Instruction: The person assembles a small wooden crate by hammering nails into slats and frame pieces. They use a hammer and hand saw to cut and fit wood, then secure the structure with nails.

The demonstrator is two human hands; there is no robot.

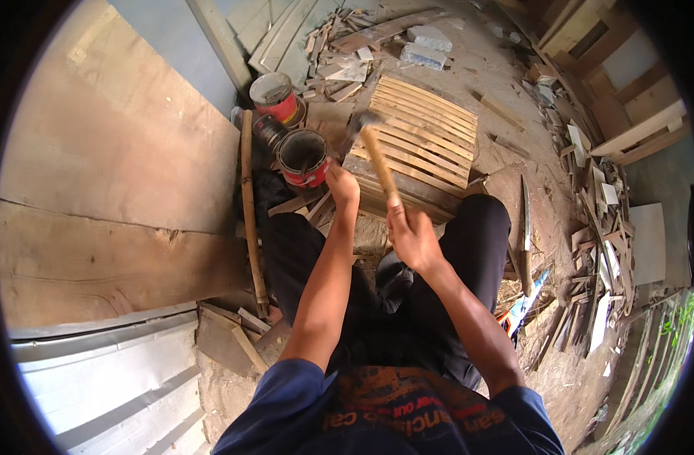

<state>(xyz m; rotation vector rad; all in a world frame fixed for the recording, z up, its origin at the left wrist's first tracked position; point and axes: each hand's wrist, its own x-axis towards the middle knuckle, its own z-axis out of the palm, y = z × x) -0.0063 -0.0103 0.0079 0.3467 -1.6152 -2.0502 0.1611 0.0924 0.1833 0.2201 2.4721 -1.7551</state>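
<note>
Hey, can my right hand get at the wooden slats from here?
Probably yes: nothing seems to block the way between the right hand and the wooden slats, though it's gripping a hammer.

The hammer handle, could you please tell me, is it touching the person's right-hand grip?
Touching. The head view shows the right-hand grip closed around the near end of the hammer handle.
</note>
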